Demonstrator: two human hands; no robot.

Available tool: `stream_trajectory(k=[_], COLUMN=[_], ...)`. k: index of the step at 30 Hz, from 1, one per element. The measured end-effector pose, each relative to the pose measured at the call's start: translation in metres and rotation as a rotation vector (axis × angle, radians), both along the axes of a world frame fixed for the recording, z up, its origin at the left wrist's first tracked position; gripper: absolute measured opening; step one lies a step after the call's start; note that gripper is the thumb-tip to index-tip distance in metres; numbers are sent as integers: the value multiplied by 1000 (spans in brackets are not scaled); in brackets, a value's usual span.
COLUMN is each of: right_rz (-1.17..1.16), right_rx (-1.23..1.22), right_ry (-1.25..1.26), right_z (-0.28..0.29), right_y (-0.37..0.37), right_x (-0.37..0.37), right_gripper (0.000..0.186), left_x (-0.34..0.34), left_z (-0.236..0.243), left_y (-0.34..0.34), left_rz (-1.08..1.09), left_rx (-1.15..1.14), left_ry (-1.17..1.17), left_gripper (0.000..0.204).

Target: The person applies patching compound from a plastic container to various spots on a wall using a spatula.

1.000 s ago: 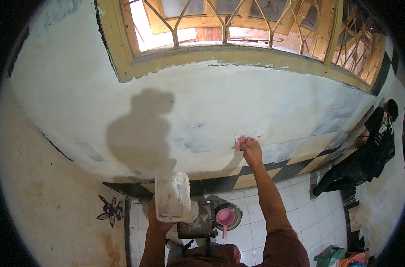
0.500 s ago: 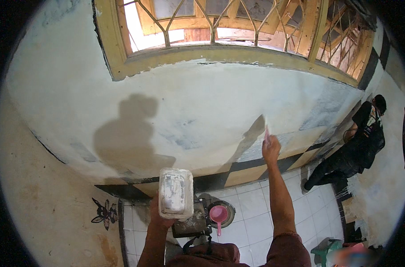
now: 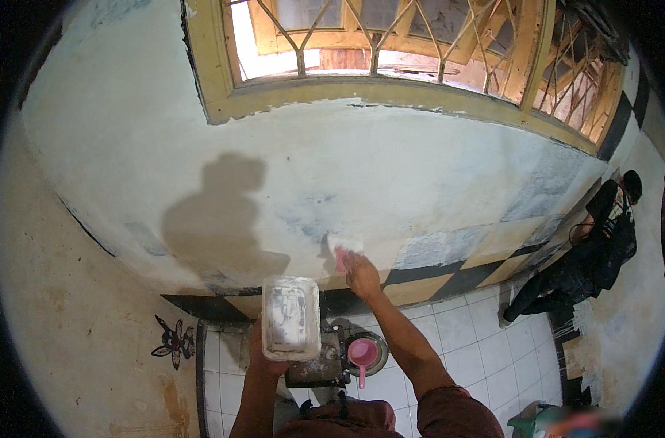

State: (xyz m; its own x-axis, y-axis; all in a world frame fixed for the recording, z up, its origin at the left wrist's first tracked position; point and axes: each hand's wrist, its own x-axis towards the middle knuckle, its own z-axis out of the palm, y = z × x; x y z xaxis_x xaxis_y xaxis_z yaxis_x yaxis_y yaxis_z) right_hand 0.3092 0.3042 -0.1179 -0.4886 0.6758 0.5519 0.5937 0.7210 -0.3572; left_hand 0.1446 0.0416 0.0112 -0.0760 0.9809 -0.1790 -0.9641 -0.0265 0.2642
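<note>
My left hand holds up a whitish, putty-smeared rectangular plastic tub, gripping it from below at its left side. White paste coats the inside of the tub. To the right of it, my right hand is closed around the pinkish-red grip of a putty scraper. Its broad pale blade is at the lower part of the patchy white wall; whether it presses on the wall I cannot tell. Grey-blue smears mark the wall just above the scraper.
Above is a yellow window frame with metal bars. Below stand a dark stool-like block and a round container with a pink dipper. A person in dark clothes works at the right. Green and red items lie lower right.
My right hand has swept the scraper left and down along the wall, from below the window's right part to near the tub. The tub stays nearly in place; the view has shifted slightly.
</note>
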Motion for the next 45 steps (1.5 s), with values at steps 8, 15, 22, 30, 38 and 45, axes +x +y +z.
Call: stream_trajectory(k=[8, 15, 22, 30, 38, 45], right_rz=[-451, -549, 66, -399, -254, 142], right_rx=[147, 209, -149, 175, -5, 60], right_ry=[467, 587, 147, 166, 119, 204], right_z=[19, 36, 8, -15, -4, -33], right_y=[20, 90, -36, 4, 60, -13], right_x=[92, 92, -57, 41, 11, 52], right_gripper=[22, 16, 36, 36, 30, 17], left_x=[-8, -14, -24, -20, -13, -20], left_z=[-19, -24, -31, -32, -19, -27], left_y=[-15, -20, -19, -9, 3, 11], left_rz=[67, 118, 183, 120, 142, 49], left_rx=[-52, -68, -117, -112, -170, -18], left_ry=[120, 149, 388, 383, 383, 513], left_gripper=[48, 48, 45, 50, 51, 56])
